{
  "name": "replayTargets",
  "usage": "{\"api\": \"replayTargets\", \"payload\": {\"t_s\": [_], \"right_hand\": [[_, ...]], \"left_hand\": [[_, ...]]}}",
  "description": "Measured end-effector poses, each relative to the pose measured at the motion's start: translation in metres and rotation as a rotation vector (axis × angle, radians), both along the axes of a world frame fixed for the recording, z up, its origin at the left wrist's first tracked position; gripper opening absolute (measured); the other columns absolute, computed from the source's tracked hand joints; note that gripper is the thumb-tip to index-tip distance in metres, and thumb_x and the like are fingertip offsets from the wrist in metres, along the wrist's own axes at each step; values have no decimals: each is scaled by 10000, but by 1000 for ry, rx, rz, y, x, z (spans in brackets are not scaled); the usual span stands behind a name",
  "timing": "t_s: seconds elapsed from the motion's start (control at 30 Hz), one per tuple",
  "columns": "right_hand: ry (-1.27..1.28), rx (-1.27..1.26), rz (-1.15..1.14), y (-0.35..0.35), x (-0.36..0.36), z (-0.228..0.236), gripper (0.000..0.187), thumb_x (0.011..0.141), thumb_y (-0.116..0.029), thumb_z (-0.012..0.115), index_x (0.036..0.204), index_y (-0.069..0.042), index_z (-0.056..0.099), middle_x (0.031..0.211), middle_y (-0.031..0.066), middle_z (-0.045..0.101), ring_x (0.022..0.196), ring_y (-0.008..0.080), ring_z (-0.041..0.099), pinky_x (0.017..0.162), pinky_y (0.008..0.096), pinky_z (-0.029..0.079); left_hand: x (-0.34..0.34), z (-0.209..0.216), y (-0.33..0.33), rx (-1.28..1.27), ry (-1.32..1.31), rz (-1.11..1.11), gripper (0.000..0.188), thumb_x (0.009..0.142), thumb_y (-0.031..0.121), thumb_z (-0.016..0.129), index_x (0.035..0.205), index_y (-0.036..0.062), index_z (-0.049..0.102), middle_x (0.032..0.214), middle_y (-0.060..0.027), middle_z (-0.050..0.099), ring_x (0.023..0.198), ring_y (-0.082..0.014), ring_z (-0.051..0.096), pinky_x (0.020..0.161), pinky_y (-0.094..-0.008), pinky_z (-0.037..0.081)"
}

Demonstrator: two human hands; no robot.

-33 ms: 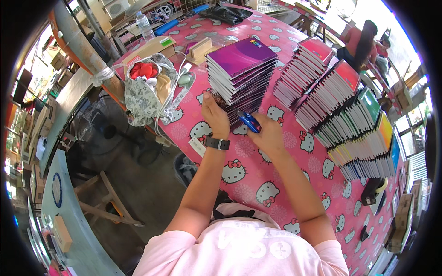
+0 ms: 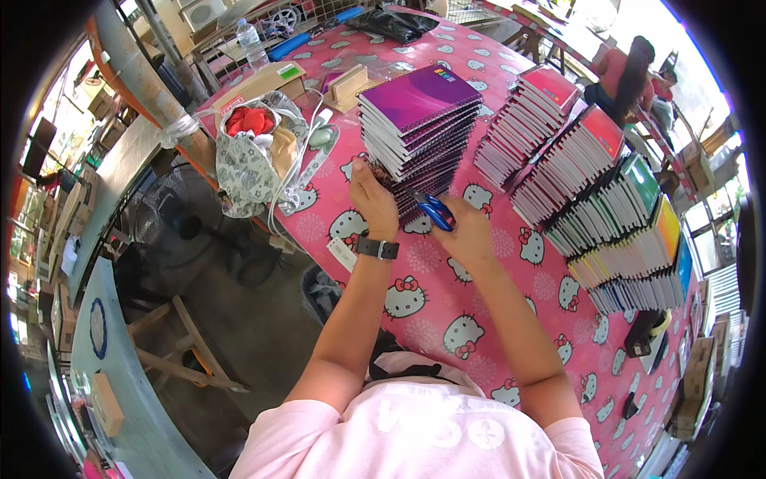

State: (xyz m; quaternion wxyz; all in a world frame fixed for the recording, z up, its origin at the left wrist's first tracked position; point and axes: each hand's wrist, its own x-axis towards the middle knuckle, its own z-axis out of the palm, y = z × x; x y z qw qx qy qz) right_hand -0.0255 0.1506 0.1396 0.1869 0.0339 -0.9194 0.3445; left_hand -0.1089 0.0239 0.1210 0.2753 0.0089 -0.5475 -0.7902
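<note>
A tall stack of spiral-bound notebooks with purple covers (image 2: 419, 97) stands in front of me, its layers slightly fanned. My left hand (image 2: 373, 198), a dark watch at its wrist, is closed at the near left corner of this stack. Its fingertips are partly hidden, and a small brown patterned patch shows beside them. In my right hand (image 2: 468, 233) are blue-handled pliers (image 2: 433, 211), held with their dark jaws pointing at the lower near side of the stack, by the spiral bindings. Whether the jaws touch a wire, I cannot tell.
Rows of red (image 2: 600, 136), green (image 2: 641, 182), yellow (image 2: 666, 227) and blue notebooks lean along the right. A patterned cloth bag (image 2: 255, 180) with a white cable sits left, near a wooden block (image 2: 348, 86). A tape dispenser (image 2: 641, 335) is at the right edge.
The blue handles of the pliers are spread slightly wider in my right hand. My left hand and the stack stay in place.
</note>
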Motion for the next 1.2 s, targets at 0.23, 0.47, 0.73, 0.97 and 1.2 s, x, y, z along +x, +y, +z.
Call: {"api": "replayTargets", "payload": {"t_s": [0.23,0.47,0.73,0.97,1.2], "right_hand": [[61,251,-27,-4,-2,-2,502,635,-178,692,1107,-51,574,968,122,600,918,306,575,771,425,448],[120,333,-32,-13,-5,-1,472,635,-180,692,1077,-60,579,915,110,598,866,307,583,727,431,456],[-102,98,-1,-7,-2,-6,367,633,-163,692,981,-75,610,843,134,611,777,328,607,679,431,494],[95,248,-37,-5,-1,-8,456,632,-177,698,1056,-58,580,891,122,599,843,317,593,713,445,465],[99,289,-58,-16,-8,-12,506,610,-180,711,1076,-54,560,900,98,582,873,294,568,724,432,442]], "left_hand": [[-1,3,-2,80,-67,-4,479,998,408,340,669,63,387,625,48,335,590,-71,280,523,-264,249],[3,9,-2,76,-99,6,482,996,408,348,659,66,393,617,55,345,587,-66,286,517,-264,244],[-1,4,-3,66,-108,-3,473,994,419,345,691,61,406,644,43,381,592,-73,312,529,-263,273],[-1,-24,-8,163,-162,-101,411,997,368,345,755,56,460,676,12,439,627,-77,381,583,-241,336],[9,-27,11,88,-14,49,353,977,331,430,754,59,465,667,28,437,612,-61,373,556,-234,320]]}}
